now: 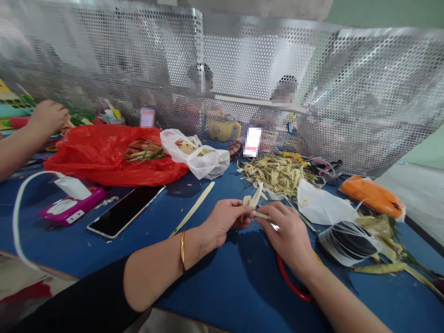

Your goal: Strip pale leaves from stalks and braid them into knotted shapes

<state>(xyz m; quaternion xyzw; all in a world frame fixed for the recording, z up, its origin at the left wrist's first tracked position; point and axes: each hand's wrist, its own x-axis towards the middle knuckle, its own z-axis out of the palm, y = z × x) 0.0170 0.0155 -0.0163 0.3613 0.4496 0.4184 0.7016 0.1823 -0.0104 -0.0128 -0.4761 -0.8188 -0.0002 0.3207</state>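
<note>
Over the middle of the blue table, my left hand (227, 217), with a gold bangle at the wrist, is closed in a pinch on a pale dried-leaf strip (255, 198). Part of the strip stands up in a folded loop above the fingertips. My right hand (286, 233) pinches a length of the same strip just to the right, fingertips almost touching the left ones. Under the right palm shows a red looped handle (291, 284), with a bit of shiny metal near the fingers; whether the hand holds it I cannot tell.
A loose strip (194, 208), a phone (126, 212) and a purple power strip (71, 207) lie left. Behind are a red bag (93, 155) and a heap of leaf scraps (277, 173). A thread spool (348, 243) sits right. Another person's hand (50, 118) is far left.
</note>
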